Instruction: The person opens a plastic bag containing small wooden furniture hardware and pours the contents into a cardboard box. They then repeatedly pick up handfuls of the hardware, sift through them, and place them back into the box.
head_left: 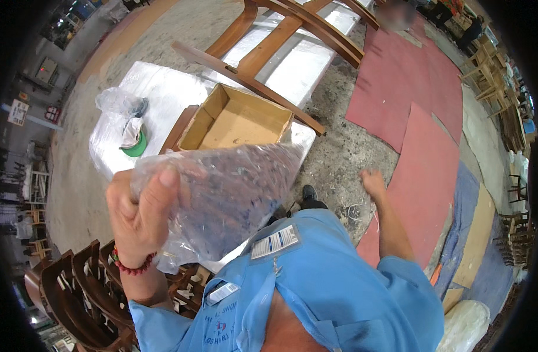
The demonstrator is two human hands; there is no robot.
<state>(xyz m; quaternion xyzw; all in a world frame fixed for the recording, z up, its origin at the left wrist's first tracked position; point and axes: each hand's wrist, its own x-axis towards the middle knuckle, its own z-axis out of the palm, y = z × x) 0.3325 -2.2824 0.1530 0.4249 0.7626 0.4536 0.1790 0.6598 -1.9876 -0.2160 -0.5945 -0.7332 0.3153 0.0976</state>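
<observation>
**Found large clear plastic bag [231, 190] gripped in left hand [141, 205]**

Observed the left hand closed on the bag's upper left corner, thumb pressed over the thin, wrinkled film. Located the bag in front of the torso, between a light-blue shirt [345, 281] and a shallow, rectangular brown cardboard box [245, 126]. Noted dark patches and bluish marks across the film; could not tell contents from print. Noted the box's near edge partly hidden behind the bag; could not tell whether touching.

Sighted the right hand [372, 183] well apart from the bag, out to the right, above stained grey flooring [333, 155] and near flat, dull-red sheets [392, 88]. Recorded fingers slightly bent; could not tell whether gripping anything.

Recorded the box just beside a long, brown wooden frame [272, 44]. Logged a green-and-white cap [135, 146] on a silvery-white, film-wrapped surface [163, 88] left of the box, with crumpled clear plastic [116, 101] close behind. Logged also a red beaded bracelet [135, 270] on the left wrist, a white badge in a clear sleeve [275, 242] on the shirt, and dark-brown wooden chairs [93, 281] grouped at lower left.
</observation>
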